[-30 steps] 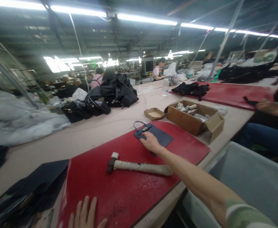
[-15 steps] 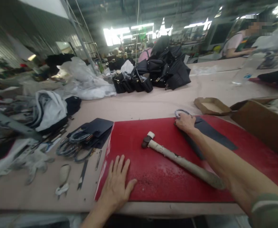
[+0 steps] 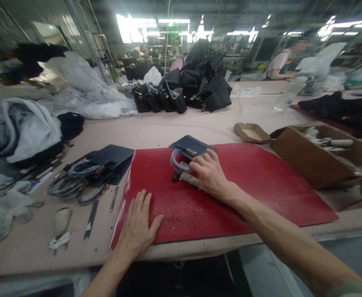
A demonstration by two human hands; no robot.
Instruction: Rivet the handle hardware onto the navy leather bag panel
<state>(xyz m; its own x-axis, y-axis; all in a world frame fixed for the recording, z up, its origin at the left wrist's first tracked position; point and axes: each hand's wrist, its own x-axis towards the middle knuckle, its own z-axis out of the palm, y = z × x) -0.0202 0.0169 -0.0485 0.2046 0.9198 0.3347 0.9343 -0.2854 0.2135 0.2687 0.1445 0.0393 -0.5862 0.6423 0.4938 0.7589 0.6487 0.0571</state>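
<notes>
My right hand [image 3: 210, 175] holds a dark blue leather panel [image 3: 189, 147] with a grey loop handle and a small metal clasp, lifted above the red mat [image 3: 261, 181]. Under that hand lies a hammer [image 3: 184, 177] with a wrapped handle, mostly hidden by my fingers. My left hand [image 3: 137, 225] rests flat, fingers spread, on the near left corner of the red mat and holds nothing.
A stack of dark panels with handles [image 3: 97, 169] lies left of the mat, with small tools [image 3: 91, 214] near the table edge. A cardboard box [image 3: 311, 159] and a small tray [image 3: 251, 133] stand at right. Black bags [image 3: 184, 90] are piled farther back. A person [image 3: 281, 62] works at far right.
My right hand picked the dark panel up off the mat and brought it back over the hammer. The view swung down and left; my left hand stayed flat on the mat.
</notes>
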